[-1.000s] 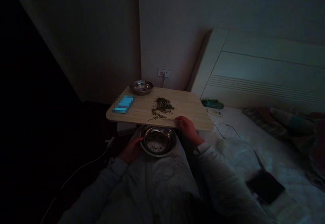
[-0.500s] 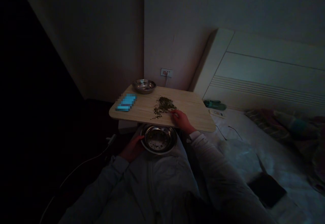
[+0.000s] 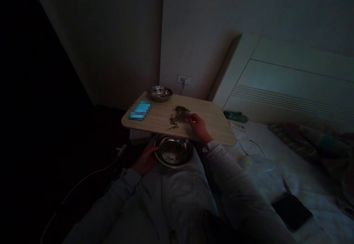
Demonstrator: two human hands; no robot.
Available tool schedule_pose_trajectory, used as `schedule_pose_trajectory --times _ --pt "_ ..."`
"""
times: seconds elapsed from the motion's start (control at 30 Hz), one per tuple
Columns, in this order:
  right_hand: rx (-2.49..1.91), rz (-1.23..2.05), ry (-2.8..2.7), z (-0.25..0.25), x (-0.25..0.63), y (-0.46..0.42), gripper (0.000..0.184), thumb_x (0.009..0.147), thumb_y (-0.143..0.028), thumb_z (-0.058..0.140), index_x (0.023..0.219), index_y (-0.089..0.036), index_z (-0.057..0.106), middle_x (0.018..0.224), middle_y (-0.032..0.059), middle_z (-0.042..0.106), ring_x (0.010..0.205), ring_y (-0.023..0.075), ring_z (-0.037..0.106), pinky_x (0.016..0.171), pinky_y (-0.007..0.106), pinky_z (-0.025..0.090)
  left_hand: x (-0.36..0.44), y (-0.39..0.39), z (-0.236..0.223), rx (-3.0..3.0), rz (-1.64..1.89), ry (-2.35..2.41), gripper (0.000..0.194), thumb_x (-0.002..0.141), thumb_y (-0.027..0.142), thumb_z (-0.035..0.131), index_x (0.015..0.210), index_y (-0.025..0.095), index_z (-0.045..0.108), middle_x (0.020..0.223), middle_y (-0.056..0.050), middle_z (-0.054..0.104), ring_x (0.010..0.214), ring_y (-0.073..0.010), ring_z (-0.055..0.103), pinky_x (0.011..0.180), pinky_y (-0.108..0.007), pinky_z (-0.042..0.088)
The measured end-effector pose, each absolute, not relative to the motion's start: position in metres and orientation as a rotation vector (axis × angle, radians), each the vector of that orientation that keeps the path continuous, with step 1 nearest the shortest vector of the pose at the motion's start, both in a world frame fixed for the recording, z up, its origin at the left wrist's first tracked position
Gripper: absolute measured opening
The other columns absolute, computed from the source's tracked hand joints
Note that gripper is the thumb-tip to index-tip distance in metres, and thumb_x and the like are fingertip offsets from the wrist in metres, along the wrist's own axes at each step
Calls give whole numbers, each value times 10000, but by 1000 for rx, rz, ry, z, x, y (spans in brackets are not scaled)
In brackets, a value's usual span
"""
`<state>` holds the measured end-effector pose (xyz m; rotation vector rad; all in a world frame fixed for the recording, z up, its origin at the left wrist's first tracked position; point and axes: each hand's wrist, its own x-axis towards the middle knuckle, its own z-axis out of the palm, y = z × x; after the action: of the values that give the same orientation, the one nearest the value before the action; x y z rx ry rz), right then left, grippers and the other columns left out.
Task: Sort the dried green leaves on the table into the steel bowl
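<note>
Grain pile: little dark-green grains (image 3: 180,110), sitting around the middle of the wooden table (image 3: 211,122). The long way of the heap runs from the table's far side toward its near edge, with a scattered tail leaning left.
Right hand: the right hand (image 3: 199,128) is over the table, fingertips at the pile's right edge. Fingers are bunched close, but it's too dim to tell if they're pinching anything.
Left hand: the left hand (image 3: 146,160) is below the table's near edge, thumb clamped over a bowl rim; other fingers hidden.
Lap bowl: round shiny metal bowl (image 3: 189,152), mouth up, just under the table's near edge, a few grains inside.
Other bowl: same sort of metal bowl (image 3: 159,98), far left corner of the table.
Tabletop: pale woodgrain, rounded corners, blurred-out blue screen (image 3: 139,111) on its left.
Room: pretty dark; wall socket (image 3: 184,79) behind the table, quilted bed (image 3: 329,196) to its right.
</note>
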<state>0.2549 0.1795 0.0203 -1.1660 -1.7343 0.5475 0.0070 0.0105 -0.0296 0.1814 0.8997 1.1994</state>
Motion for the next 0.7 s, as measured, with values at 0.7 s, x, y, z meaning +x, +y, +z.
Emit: schedule_pose_trajectory --times 0.7 --pt "-1116 402 -2118 22 216 146 232 989 -169 678 1151 -228 834 1150 103 867 1074 265 809 1043 430 633 11 8 -19 187 1180 921 185 906 66 721 1048 153 803 999 -96 880 972 -259 842 879 -327 668"
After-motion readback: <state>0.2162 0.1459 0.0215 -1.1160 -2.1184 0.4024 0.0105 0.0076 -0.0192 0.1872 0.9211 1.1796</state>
